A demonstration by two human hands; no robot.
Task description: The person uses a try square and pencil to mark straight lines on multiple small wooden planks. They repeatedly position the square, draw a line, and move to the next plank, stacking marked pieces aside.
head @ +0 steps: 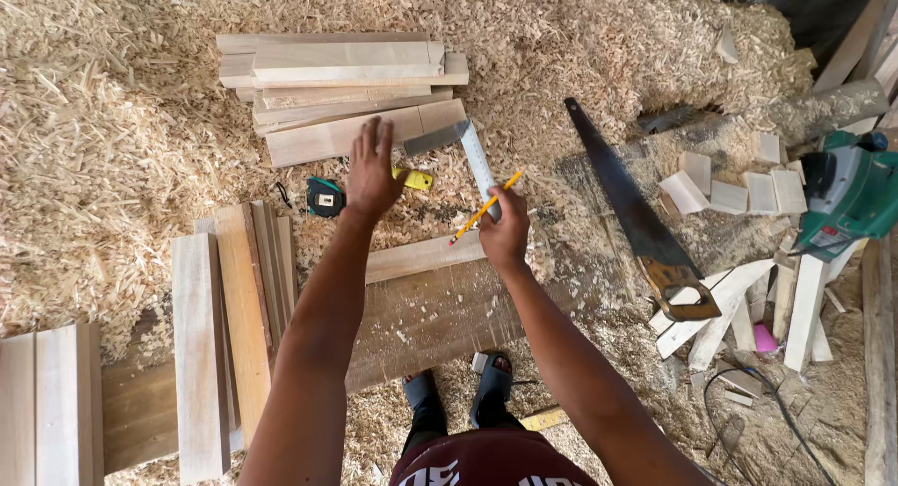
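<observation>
Sandalled feet stand near a bare plank. Right hand pinches a yellow pencil and steel square; left hand, fingers spread, hovers beyond. Held one-handed, the square could tip into the far shavings.

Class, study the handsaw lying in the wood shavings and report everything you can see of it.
The handsaw lies flat on the shaving-covered floor, to the right of the person's right hand and apart from it. Its long dark blade tapers to a narrow tip pointing up and left. At the lower right end sits a worn wooden handle with a grip opening, resting on pale wood offcuts. No hand touches it. Its teeth are too small to make out.
</observation>
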